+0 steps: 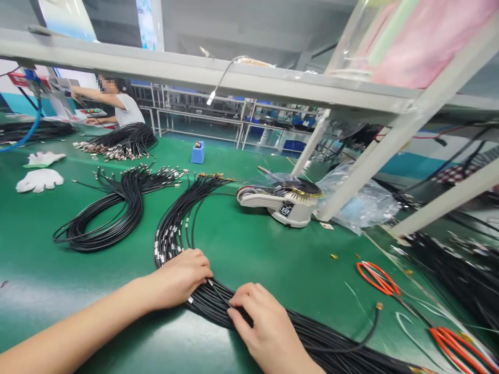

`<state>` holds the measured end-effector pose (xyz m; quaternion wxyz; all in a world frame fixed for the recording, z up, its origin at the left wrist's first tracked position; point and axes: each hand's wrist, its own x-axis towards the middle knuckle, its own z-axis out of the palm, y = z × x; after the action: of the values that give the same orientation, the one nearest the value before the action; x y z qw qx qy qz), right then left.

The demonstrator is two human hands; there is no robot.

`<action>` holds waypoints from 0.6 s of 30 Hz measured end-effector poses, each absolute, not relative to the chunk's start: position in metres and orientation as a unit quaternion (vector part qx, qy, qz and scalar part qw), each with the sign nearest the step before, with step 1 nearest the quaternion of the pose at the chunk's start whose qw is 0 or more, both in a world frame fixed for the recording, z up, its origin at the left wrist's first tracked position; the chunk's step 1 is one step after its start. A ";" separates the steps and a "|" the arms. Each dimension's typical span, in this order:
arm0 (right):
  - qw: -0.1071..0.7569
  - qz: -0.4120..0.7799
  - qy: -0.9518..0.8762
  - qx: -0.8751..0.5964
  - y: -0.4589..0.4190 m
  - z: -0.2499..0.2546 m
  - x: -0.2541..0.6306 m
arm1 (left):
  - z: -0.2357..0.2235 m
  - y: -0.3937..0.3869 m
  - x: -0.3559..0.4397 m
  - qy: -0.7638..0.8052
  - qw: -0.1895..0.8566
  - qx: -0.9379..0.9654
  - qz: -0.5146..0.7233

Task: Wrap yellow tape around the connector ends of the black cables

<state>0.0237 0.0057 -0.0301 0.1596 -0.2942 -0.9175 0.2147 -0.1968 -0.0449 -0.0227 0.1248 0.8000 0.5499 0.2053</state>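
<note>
A long bundle of black cables [210,306] curves over the green table, with brass-coloured connectors at its far end and white sleeves along its bend. My left hand [181,278] rests over the bundle, fingers closed on a cable where a white sleeve shows at the fingertips. To its right, my right hand [267,324] has thumb and forefinger pinched around a black cable lying on top of the bundle. A short stretch of that cable runs between both hands. One loose cable end with a brass connector [379,306] sticks up right of my right hand.
A coiled cable bundle [105,228] and white gloves [41,179] lie at left. Beyond the bundle stands a white tape dispenser [290,205]; a blue box [198,152] sits farther back. Orange-handled scissors [378,278] lie at right. A shelf beam [234,75] crosses above; a person [127,106] works far left.
</note>
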 end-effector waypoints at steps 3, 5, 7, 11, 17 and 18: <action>0.178 0.204 -0.912 -0.307 0.004 -0.028 0.022 | -0.028 -0.039 -0.203 0.565 0.164 0.772 0.239; 0.162 0.197 -0.914 -0.315 0.005 -0.020 0.016 | -0.029 -0.040 -0.209 0.582 0.175 0.750 0.261; 0.127 0.176 -0.922 -0.319 0.008 -0.011 0.003 | -0.028 -0.040 -0.212 0.598 0.172 0.735 0.270; 0.097 0.139 -0.934 -0.315 0.015 -0.006 -0.033 | -0.029 -0.040 -0.211 0.608 0.157 0.725 0.285; 0.101 0.118 -0.935 -0.320 0.021 -0.015 -0.042 | -0.034 -0.039 -0.219 0.609 0.121 0.727 0.292; 0.100 0.117 -0.933 -0.324 0.023 -0.013 -0.034 | -0.034 -0.038 -0.222 0.614 0.118 0.724 0.291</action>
<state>-0.0341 0.0234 -0.0131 0.0995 -0.3240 -0.9335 0.1171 -0.2215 -0.0382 -0.0336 0.1176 0.7237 0.6144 0.2914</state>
